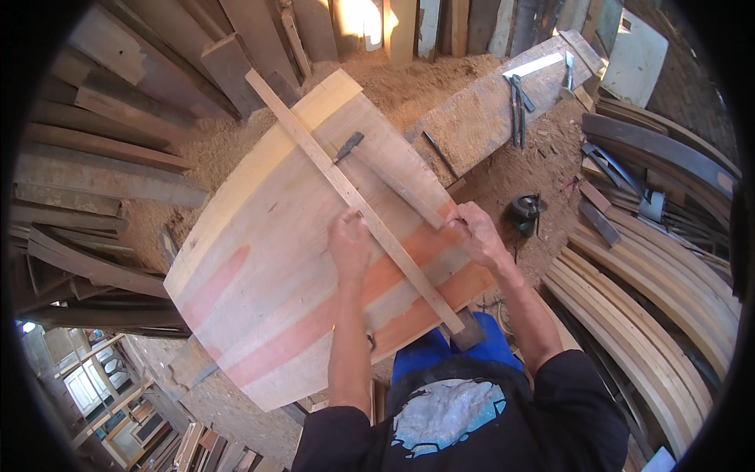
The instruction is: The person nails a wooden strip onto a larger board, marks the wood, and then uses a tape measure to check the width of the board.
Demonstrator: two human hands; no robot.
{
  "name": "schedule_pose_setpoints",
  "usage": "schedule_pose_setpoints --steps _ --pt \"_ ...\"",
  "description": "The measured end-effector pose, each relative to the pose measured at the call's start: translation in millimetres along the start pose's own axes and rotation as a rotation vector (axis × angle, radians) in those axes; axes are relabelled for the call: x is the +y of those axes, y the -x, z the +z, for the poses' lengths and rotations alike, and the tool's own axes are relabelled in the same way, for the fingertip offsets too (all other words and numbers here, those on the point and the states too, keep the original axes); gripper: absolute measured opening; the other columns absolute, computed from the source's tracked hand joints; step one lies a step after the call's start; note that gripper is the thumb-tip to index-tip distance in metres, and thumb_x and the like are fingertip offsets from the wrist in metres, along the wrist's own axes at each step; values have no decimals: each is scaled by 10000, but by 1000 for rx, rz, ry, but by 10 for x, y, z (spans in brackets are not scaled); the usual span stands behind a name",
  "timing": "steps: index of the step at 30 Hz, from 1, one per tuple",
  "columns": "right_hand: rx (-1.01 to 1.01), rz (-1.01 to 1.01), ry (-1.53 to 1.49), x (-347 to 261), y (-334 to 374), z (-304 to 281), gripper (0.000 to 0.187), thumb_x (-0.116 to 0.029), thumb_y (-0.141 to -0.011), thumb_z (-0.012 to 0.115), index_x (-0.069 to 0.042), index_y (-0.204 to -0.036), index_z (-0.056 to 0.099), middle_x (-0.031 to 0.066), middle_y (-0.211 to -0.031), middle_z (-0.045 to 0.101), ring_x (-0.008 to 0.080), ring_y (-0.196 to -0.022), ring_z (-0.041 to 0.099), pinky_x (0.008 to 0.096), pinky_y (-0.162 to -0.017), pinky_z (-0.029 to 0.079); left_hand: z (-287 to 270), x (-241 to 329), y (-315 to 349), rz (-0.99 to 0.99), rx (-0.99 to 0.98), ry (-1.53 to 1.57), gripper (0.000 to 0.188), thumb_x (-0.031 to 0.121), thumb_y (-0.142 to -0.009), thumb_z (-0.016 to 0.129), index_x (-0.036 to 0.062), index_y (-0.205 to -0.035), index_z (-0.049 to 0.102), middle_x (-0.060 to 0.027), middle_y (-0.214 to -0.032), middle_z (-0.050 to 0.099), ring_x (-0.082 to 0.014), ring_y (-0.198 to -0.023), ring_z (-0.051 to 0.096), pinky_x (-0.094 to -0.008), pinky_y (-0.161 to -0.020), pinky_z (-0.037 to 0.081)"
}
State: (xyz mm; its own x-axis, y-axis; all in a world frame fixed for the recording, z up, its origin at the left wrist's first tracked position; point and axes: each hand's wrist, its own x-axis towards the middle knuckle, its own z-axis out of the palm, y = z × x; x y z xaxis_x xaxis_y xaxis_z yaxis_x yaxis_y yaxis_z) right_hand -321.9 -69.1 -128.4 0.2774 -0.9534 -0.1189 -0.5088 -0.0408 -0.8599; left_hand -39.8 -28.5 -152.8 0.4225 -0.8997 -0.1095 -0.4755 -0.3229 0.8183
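A large pale wooden panel (275,259) with reddish bands and a curved outline lies in front of me. Across it runs a long narrow wooden strip (385,240), from the far left edge to near my lap. Beside the strip's middle my left hand (348,242) is closed in a pinch; whatever is between its fingertips is too small to make out. My right hand (476,234), at the panel's right edge, is closed around the handle end of a hammer (399,189). The hammer's dark head lies over the panel, close to the strip.
Sawdust covers the ground around a bench plank (480,118), which carries pliers (517,110) and a dark rod (439,153). A dark round pot-like object (525,211) sits to the right. Curved timbers (637,315) are stacked at right; boards (102,177) lean at left.
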Motion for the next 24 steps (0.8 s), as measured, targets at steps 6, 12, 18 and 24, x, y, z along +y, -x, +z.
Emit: schedule_pose_setpoints --steps 6,12,18,24 --pt "-108 126 -119 -404 145 213 87 -50 -894 672 24 -941 672 162 -870 669 269 -853 668 383 -752 509 266 321 902 -179 -201 480 246 86 -918 709 -4 -1144 676 -134 -1108 699 -217 -1043 673 -334 -964 522" --pt "-181 121 -109 -521 189 343 95 -49 -874 684 42 -902 679 182 -821 667 269 -831 668 384 -733 509 268 309 912 17 -246 334 225 51 -932 713 13 -1150 671 -87 -1084 717 -152 -993 681 -299 -889 538" --pt "-155 -3 -48 -466 266 503 64 -33 -847 678 16 -886 688 176 -833 656 315 -819 656 411 -733 516 168 296 907 -93 -328 393 172 59 -948 707 23 -1113 676 -25 -902 711 -103 -834 663 -254 -745 538" --pt "-97 64 -124 -643 284 648 86 -74 -887 677 8 -913 687 154 -847 650 268 -821 655 373 -730 513 211 113 899 -322 -241 721 97 76 -967 711 48 -1050 669 5 -931 686 -58 -823 613 -222 -750 513"
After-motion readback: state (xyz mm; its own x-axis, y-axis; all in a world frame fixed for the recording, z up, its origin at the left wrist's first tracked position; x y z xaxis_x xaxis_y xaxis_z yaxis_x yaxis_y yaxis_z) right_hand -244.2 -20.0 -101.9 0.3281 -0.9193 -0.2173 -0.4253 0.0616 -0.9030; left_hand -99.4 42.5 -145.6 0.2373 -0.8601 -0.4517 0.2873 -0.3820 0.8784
